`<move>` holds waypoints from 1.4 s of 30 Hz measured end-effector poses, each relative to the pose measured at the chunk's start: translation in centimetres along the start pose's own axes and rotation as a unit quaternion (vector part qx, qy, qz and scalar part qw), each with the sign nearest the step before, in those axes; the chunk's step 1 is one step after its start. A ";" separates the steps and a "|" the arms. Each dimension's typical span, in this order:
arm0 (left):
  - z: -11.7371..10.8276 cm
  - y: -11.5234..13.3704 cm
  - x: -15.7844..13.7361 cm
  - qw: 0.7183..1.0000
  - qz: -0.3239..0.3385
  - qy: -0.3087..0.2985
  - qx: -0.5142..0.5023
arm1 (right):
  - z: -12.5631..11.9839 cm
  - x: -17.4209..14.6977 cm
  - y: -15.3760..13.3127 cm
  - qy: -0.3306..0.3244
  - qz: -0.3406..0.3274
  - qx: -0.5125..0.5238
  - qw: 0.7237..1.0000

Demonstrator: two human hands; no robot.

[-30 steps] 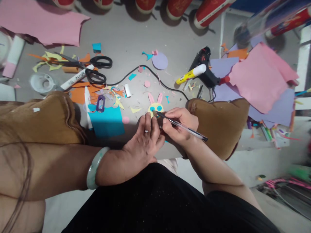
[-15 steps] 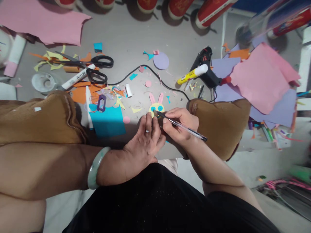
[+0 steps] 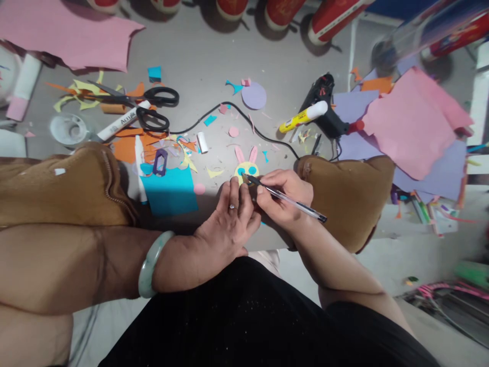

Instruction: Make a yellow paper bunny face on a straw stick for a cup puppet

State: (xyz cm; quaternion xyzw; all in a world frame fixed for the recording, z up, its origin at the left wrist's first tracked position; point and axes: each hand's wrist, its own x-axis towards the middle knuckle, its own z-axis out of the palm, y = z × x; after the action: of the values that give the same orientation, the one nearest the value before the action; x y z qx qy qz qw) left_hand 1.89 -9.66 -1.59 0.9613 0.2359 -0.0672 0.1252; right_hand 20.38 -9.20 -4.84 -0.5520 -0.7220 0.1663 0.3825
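Observation:
A small paper bunny face (image 3: 246, 166), yellow with pink ears and blue round eyes, lies near the table's front edge. My left hand (image 3: 233, 219) lies flat with its fingers stretched, the fingertips pressing on the lower part of the face and hiding it. My right hand (image 3: 286, 198) grips a clear-barrelled pen (image 3: 284, 197) with a black grip. The pen's tip is at the bunny's face, beside the left blue eye. A blue paper sheet (image 3: 170, 191) lies left of my left hand, with a pink paper circle (image 3: 199, 189) between them.
Black-handled scissors (image 3: 153, 109) and an acrylic marker (image 3: 124, 121) lie among paper scraps at left. A glue stick (image 3: 302, 116) rests against a black glue gun (image 3: 324, 109). Pink sheets (image 3: 410, 120) are piled at right. Brown cushions (image 3: 347, 199) flank my arms; red cups (image 3: 282, 12) line the back.
Both hands, the pen and the bunny face hold nearly the same places. A thin shadow now falls across my left forearm.

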 end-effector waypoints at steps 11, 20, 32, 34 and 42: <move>-0.5 -0.1 0.2 1.000 -0.004 -0.023 -0.005 | 0.0 0.0 -0.1 -0.001 0.012 0.012 1.000; -0.1 -0.1 0.0 1.000 0.006 0.014 0.009 | 0.1 0.0 -0.1 0.003 -0.002 0.014 1.000; 0.3 0.0 -0.1 1.000 0.003 0.018 -0.010 | 0.0 0.0 -0.1 -0.003 0.004 0.007 1.000; 0.4 0.0 -0.2 1.000 0.004 0.020 -0.004 | 0.0 0.0 -0.1 -0.002 0.001 0.008 1.000; 0.3 -0.1 -0.2 1.000 0.002 0.013 -0.016 | 0.1 0.0 0.0 0.001 -0.007 0.016 1.000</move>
State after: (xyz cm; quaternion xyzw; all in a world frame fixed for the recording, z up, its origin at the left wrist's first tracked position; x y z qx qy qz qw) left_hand 1.70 -9.76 -1.86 0.9605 0.2368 -0.0506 0.1373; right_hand 20.34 -9.21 -4.92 -0.5410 -0.7224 0.1750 0.3936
